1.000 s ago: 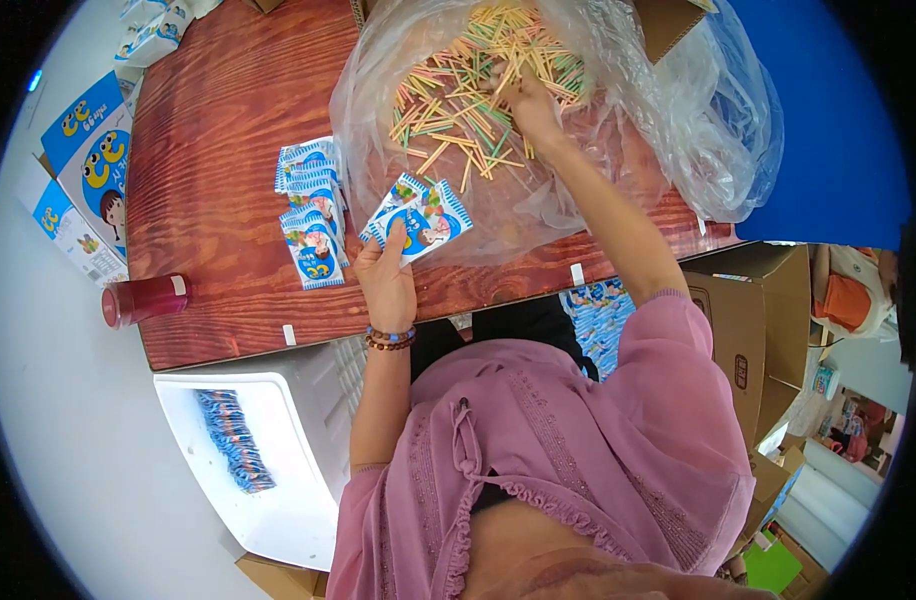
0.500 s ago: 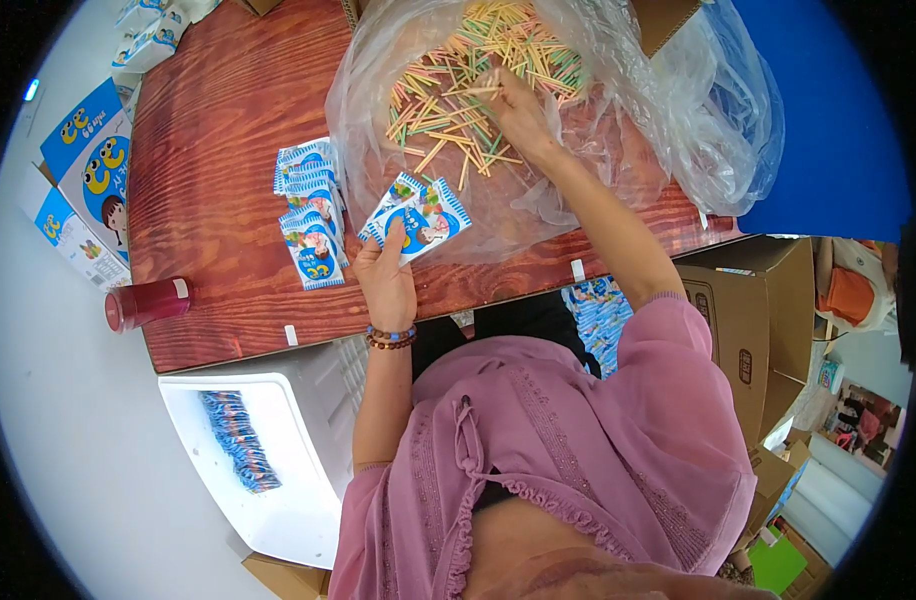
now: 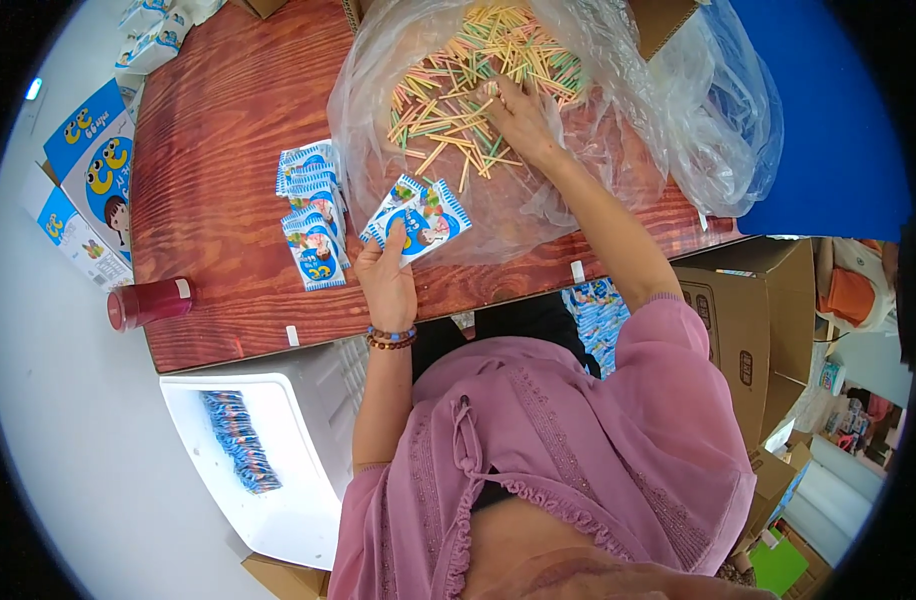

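My left hand [image 3: 386, 285] is closed around a small fan of blue-and-white packets [image 3: 433, 222], thumb on top, just off the near edge of the plastic. Left of it, an overlapping row of similar packets [image 3: 314, 248] lies on the table. My right hand [image 3: 523, 122] reaches into a heap of thin pastel sticks [image 3: 443, 120], yellow, green and pink. Its fingers are bent and pinched together on sticks in the heap; how many they hold is hidden. Under and around the heap spreads a clear plastic bag [image 3: 618, 130].
The red wood-grain table [image 3: 218, 180] carries a dark red jar [image 3: 150, 303] at its left edge and a printed carton [image 3: 93, 185] beyond. Below stands a white bin [image 3: 298, 500] with stacked packets. Cardboard boxes [image 3: 723, 350] stand at right.
My right hand has lowered slightly toward me within the heap, and its fingers have shifted over the sticks. My left hand and its packets stay in place.
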The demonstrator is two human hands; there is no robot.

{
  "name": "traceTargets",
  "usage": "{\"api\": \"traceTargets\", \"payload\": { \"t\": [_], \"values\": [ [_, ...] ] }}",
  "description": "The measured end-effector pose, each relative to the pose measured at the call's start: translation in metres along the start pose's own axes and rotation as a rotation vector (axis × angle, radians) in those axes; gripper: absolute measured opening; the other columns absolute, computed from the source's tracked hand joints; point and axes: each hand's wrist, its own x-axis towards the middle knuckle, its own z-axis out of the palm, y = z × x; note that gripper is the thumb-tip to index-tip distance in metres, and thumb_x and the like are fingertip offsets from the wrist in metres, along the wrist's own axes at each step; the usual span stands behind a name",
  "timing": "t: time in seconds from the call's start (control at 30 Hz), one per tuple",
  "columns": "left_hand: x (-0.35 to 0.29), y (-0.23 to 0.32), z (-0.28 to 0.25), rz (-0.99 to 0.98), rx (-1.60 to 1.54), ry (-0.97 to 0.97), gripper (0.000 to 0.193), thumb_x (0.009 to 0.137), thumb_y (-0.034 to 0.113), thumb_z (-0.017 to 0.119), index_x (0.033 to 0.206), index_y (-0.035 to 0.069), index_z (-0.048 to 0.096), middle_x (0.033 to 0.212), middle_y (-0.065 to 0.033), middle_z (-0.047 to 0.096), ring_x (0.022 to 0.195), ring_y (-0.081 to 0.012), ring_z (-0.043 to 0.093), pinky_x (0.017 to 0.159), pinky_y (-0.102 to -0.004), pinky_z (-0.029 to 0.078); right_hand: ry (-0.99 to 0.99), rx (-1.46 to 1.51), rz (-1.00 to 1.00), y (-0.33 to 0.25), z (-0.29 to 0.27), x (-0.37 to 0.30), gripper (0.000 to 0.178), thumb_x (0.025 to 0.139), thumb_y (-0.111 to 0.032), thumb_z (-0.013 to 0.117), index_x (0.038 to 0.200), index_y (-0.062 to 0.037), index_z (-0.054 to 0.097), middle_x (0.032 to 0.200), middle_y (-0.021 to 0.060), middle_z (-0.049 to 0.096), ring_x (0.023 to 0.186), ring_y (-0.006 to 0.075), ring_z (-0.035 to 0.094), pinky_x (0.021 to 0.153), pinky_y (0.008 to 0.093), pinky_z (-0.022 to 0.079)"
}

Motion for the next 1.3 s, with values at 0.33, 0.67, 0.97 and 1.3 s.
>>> {"api": "traceTargets", "payload": {
  "t": [0.33,0.67,0.97,1.3],
  "values": [
    [-0.001,0.008,0.004,0.034,-0.048,-0.008,0.017,0.093,0.013,0.058,0.101,-0.002,0.064,0.101,-0.0080,0.067,0.092,-0.0145,0.064,0.083,-0.0292,0.051,0.064,1.873,0.353,-0.062,-0.055,-0.004,0.032,0.100,-0.020,0.042,0.115,0.0071,0.050,0.117,0.0196,0.060,0.109,0.0233,0.058,0.096,0.0347,0.044],
    [0.002,0.007,0.015,-0.035,-0.178,-0.090,0.017,0.095,0.019,0.057,0.100,0.004,0.065,0.099,-0.0043,0.068,0.087,-0.0140,0.064,0.069,-0.0284,0.051,-0.003,2.061,0.270,-0.139,-0.062,-0.043,0.030,0.101,-0.021,0.034,0.115,0.0026,0.047,0.123,0.0255,0.055,0.122,0.0343,0.049,0.108,0.0452,0.035],
    [0.001,0.004,0.015,-0.032,-0.217,-0.095,0.016,0.096,0.018,0.055,0.100,0.005,0.064,0.101,-0.0043,0.068,0.090,-0.0142,0.063,0.072,-0.0289,0.050,0.129,1.977,0.223,-0.153,-0.064,-0.039,0.019,0.100,-0.018,0.037,0.109,-0.0046,0.046,0.118,0.0262,0.056,0.118,0.0344,0.052,0.101,0.0489,0.041],
    [0.002,0.000,0.019,0.031,-0.231,-0.097,0.021,0.097,0.021,0.053,0.104,0.004,0.063,0.104,-0.0053,0.066,0.093,-0.0152,0.062,0.079,-0.0309,0.050,0.101,1.914,0.359,-0.170,-0.062,-0.059,0.019,0.097,-0.012,0.039,0.108,0.0012,0.047,0.118,0.0243,0.058,0.112,0.0281,0.057,0.093,0.0380,0.047]
  ]
}}
